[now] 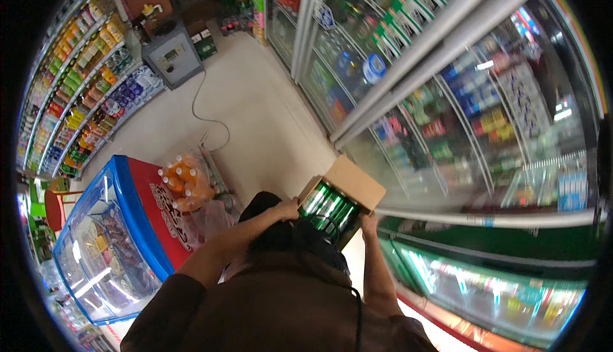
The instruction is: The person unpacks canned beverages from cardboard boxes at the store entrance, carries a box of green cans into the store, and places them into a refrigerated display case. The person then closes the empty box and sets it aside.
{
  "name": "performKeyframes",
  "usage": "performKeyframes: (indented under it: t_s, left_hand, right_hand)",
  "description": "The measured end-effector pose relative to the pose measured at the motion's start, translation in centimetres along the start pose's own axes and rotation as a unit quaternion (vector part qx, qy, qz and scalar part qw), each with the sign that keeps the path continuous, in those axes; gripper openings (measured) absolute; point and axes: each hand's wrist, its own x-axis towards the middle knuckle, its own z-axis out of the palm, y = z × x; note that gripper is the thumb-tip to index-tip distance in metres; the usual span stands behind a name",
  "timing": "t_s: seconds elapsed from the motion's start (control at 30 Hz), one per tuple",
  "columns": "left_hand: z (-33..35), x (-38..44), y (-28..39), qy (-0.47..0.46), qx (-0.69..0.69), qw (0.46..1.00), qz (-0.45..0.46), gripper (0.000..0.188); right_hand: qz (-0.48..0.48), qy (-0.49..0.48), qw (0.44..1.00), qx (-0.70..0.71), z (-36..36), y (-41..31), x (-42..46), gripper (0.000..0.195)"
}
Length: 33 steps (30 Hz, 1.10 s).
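An opened cardboard box (355,183) with its flaps up is held low in front of my body. Shiny green cans (330,204) lie in rows inside it; whether all are cans cannot be fully told. My left hand (289,209) grips the box's left edge. My right hand (368,222) holds the right edge near the raised flap. A dark cord hangs from my clothing over the near part of the box and hides some of the green contents.
Glass-door drink fridges (407,170) line the right side. On the left stand a blue and red chest freezer (160,208), bagged orange drink bottles (187,179) and drink shelves (88,74). A grey safe (173,57) stands farther off, with a cable (194,107) on the floor.
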Motion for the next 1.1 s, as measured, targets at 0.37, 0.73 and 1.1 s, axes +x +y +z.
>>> performKeyframes:
  t_s: [0.37, 0.73, 1.1]
  left_hand:
    - [-24.6, -1.0, -3.8, -0.011, -0.088, 0.996, -0.022, 0.072]
    - [-41.0, 3.2, -12.3, 0.046, -0.013, 0.998, -0.037, 0.083]
    - [-51.5, 14.4, -26.2, -0.034, 0.018, 0.997, -0.067, 0.08]
  right_hand:
    - [-0.029, 0.011, 0.998, 0.055, 16.6, -14.4, 9.3, 0.031]
    - [-0.061, -0.102, 0.99, 0.071, 32.8, -19.9, 16.8, 0.012]
    - [-0.007, -0.09, 0.97, -0.226, 43.8, -26.8, 27.4, 0.027]
